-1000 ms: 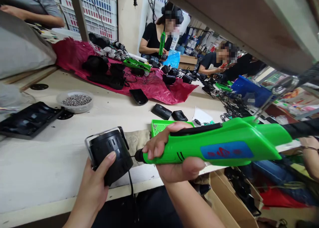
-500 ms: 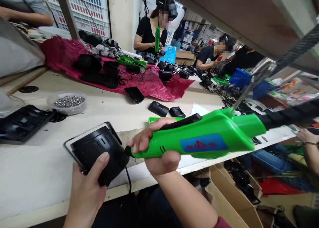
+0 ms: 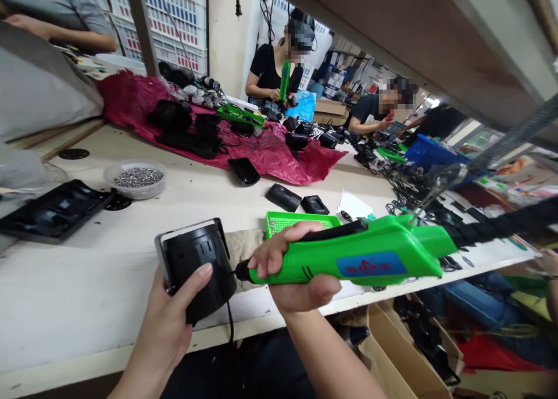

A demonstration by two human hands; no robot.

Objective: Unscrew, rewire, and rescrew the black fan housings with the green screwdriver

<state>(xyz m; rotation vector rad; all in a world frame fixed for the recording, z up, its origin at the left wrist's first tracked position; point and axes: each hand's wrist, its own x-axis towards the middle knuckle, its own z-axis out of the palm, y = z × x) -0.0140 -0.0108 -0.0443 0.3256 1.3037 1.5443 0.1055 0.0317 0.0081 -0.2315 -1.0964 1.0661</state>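
My left hand (image 3: 176, 306) grips a black plastic housing (image 3: 203, 277) with a metal bracket along its far side, the thumb pressed on its face. A dark cable hangs from the housing over the table's front edge. My right hand (image 3: 292, 271) is wrapped round a green electric screwdriver (image 3: 366, 259), held nearly level. Its black tip meets the right side of the housing; the exact contact point is hidden. A thick dark cord and a metal hook join the screwdriver's rear end.
A round tub of screws (image 3: 138, 181) stands at the left, near a black tray-like part (image 3: 58, 210). Behind my right hand lies a green perforated tray (image 3: 300, 218). Pink plastic sheeting (image 3: 283, 160) bears several black parts. An overhead shelf (image 3: 392, 50) hangs above; co-workers sit beyond.
The housing has turned in my left hand and sits further right in view. The screwdriver also sits slightly further right and lower, its tip still at the housing. The whole view has shifted.
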